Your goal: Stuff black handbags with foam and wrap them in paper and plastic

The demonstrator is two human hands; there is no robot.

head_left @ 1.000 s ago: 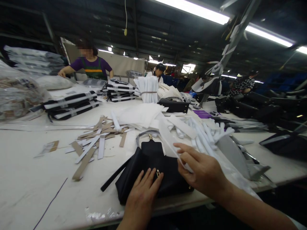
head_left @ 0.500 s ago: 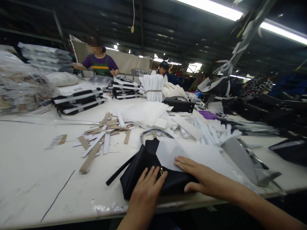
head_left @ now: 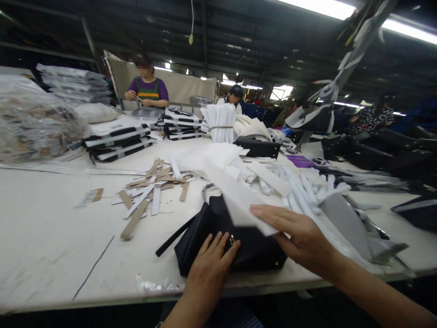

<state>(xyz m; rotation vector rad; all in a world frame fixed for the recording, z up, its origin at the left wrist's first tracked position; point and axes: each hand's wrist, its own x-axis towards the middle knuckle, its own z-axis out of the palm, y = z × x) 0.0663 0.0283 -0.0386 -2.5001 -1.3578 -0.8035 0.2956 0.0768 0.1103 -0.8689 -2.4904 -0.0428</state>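
Note:
A black handbag [head_left: 193, 241] with a gold clasp lies on the white table near its front edge. My left hand [head_left: 211, 259] rests flat on the bag beside the clasp, fingers spread. Just above the bag, my right hand [head_left: 293, 232] grips a white sheet [head_left: 239, 200] between thumb and fingers. The sheet is lifted and slightly blurred, and it covers part of the bag's upper side. A wrapped handle [head_left: 206, 191] shows behind the bag, and a black strap [head_left: 174, 236] sticks out to its left.
Brown and white strips [head_left: 146, 191] are scattered behind the bag to the left. White rolls [head_left: 303, 187] and a grey piece [head_left: 344, 218] lie to the right. Further back are wrapped black stacks [head_left: 119, 143], another black bag [head_left: 257, 146] and a co-worker [head_left: 148, 89].
My right hand has closed on the white sheet and raised it off the bag. My left hand stays flat on the bag. The co-worker's hands have come together.

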